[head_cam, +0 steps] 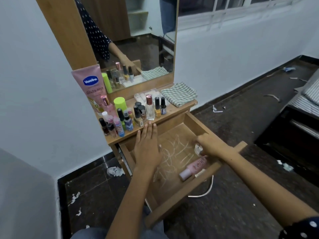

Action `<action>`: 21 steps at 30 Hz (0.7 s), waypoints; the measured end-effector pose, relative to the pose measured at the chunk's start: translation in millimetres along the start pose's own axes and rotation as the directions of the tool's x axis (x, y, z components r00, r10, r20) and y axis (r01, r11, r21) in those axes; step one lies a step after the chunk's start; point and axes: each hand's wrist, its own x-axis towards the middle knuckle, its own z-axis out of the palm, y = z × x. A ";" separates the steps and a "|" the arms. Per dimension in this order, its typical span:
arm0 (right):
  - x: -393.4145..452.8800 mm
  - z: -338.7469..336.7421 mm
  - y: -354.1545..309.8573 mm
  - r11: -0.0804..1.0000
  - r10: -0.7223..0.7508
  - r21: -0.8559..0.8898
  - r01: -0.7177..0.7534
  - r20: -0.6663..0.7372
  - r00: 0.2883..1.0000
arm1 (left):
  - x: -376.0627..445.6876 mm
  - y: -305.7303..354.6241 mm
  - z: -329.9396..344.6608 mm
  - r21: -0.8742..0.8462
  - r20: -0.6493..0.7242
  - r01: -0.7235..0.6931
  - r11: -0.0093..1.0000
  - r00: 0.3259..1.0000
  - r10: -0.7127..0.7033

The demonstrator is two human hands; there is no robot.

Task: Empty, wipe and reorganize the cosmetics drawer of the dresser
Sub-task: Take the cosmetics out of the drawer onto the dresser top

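The wooden drawer (174, 195) of the dresser stands pulled out, its floor streaked with pale scribbles. A pink bottle with a white cap (194, 168) lies near its right front corner. My right hand (209, 144) reaches into the drawer's right side and grips a small clear jar (198, 149), partly hidden by the fingers. My left hand (148, 145) hovers flat, fingers straight, over the drawer's left side, its fingertips at the dresser top's edge. Several bottles (138, 111) stand on the dresser top (174, 110), with a pink Vaseline tube (91, 87) behind them.
A folded green-checked cloth (179, 94) lies on the right of the dresser top beside a clear organiser tray (148, 94). The mirror (134, 37) rises behind. Paper scraps (114, 170) litter the dark floor. A bed edge (307, 100) sits at the right.
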 end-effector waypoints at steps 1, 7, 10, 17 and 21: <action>-0.1 3.8 2.9 1.000 -0.007 -0.027 0.008 0.017 1.000 | 0.2 0.4 -1.1 0.008 0.008 -0.003 1.000 1.000 0.003; 2.7 4.2 5.3 0.989 -0.078 -0.125 0.084 0.053 0.996 | 0.7 1.3 -4.0 0.040 0.019 -0.002 0.999 1.000 0.001; 3.0 -2.8 -2.0 0.986 -0.088 -0.136 0.101 0.103 0.991 | 0.5 0.9 -5.4 0.044 0.028 -0.003 0.999 1.000 0.002; 7.3 -0.1 1.3 0.979 -0.092 -0.161 0.126 0.202 0.975 | 2.7 -0.5 -6.2 0.079 0.046 -0.024 0.997 0.999 0.021; 8.7 1.5 5.3 0.973 -0.157 -0.139 0.186 0.196 0.968 | 3.2 -0.8 -6.6 0.097 0.060 -0.027 0.995 0.998 0.021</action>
